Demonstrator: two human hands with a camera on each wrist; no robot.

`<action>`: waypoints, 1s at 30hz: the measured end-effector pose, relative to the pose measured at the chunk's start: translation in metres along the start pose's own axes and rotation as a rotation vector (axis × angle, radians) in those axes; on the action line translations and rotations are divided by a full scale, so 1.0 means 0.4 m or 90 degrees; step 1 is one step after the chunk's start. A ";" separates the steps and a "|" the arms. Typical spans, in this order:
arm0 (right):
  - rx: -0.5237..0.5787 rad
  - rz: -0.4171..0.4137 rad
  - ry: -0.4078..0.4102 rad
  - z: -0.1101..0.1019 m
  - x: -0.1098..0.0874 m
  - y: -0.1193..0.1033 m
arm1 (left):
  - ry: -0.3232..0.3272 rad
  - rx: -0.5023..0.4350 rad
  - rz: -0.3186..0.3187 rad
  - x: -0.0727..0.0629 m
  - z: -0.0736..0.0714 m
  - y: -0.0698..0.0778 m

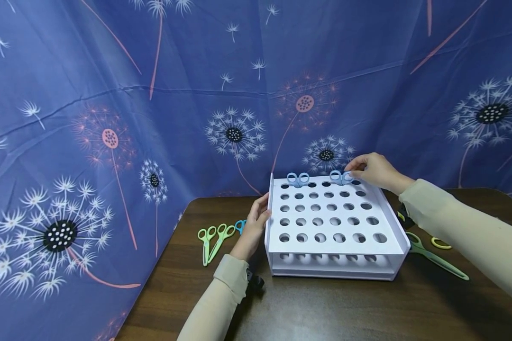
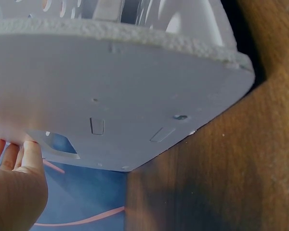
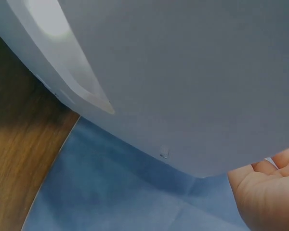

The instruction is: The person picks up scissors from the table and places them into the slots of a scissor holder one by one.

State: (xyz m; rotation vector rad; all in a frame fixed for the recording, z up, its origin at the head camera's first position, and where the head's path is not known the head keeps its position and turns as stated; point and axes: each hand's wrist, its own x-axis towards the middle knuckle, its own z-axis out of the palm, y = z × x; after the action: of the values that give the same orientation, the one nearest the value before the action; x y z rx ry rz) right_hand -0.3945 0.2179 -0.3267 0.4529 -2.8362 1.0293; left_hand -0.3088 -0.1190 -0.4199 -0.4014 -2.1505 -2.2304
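A white rack (image 1: 307, 215) with rows of round holes stands on the table. My left hand (image 1: 253, 225) rests against its left side panel; in the left wrist view the fingertips of that hand (image 2: 21, 180) touch the panel near a cutout. At the back right of the rack, my right hand (image 1: 377, 171) pinches a handle loop of blue scissors (image 1: 337, 178), which stand handles up in the back row. Another pair of blue scissors (image 1: 297, 180) stands in that row toward the left. The right wrist view shows my right hand (image 3: 269, 192) beside the rack's side, its scissors hidden.
Left of the rack, green scissors (image 1: 205, 241) and a second green pair (image 1: 222, 239) lie on the wooden table (image 1: 170, 284), by a blue handle (image 1: 240, 226). To the right lie larger green scissors (image 1: 439, 261) and a yellow handle (image 1: 441, 243). Behind hangs a blue patterned cloth (image 1: 187, 142).
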 end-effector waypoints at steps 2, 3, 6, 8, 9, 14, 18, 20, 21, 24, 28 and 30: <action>0.002 0.002 0.001 0.000 -0.001 0.000 | 0.000 -0.001 -0.004 0.001 -0.001 -0.001; 0.002 0.002 0.001 0.000 -0.002 0.000 | -0.002 -0.004 -0.006 0.002 -0.001 -0.001; 0.004 0.005 0.002 0.000 -0.003 0.004 | -0.011 -0.012 -0.010 0.003 -0.003 -0.001; 0.004 0.003 -0.001 -0.001 -0.005 0.007 | -0.015 -0.014 -0.010 0.004 -0.003 0.001; 0.003 0.000 -0.003 -0.001 -0.005 0.009 | -0.016 -0.016 -0.011 0.004 -0.004 0.002; 0.008 -0.007 -0.016 -0.008 -0.005 0.014 | -0.004 -0.007 -0.008 0.004 -0.002 0.002; 0.009 -0.004 -0.018 -0.012 -0.007 0.016 | 0.003 -0.003 0.003 0.001 0.000 0.000; 0.009 -0.002 -0.018 -0.013 -0.009 0.018 | 0.003 0.000 0.008 -0.002 0.000 0.000; 0.008 -0.001 -0.018 -0.015 -0.010 0.017 | 0.003 0.002 0.007 -0.003 0.001 0.000; 0.004 -0.005 -0.022 -0.020 -0.016 0.015 | 0.000 0.004 0.000 -0.004 0.001 0.001; -0.013 -0.029 -0.023 -0.031 -0.025 0.010 | -0.011 -0.004 -0.012 -0.008 0.000 0.014; -0.026 -0.047 -0.020 -0.037 -0.029 0.008 | -0.016 -0.005 -0.013 -0.014 0.003 0.032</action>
State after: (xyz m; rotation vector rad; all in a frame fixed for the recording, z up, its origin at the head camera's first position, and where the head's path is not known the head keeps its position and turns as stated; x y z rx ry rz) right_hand -0.3845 0.2326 -0.3193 0.5695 -2.8385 0.9579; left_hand -0.3006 -0.1193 -0.4083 -0.4111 -2.1682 -2.2565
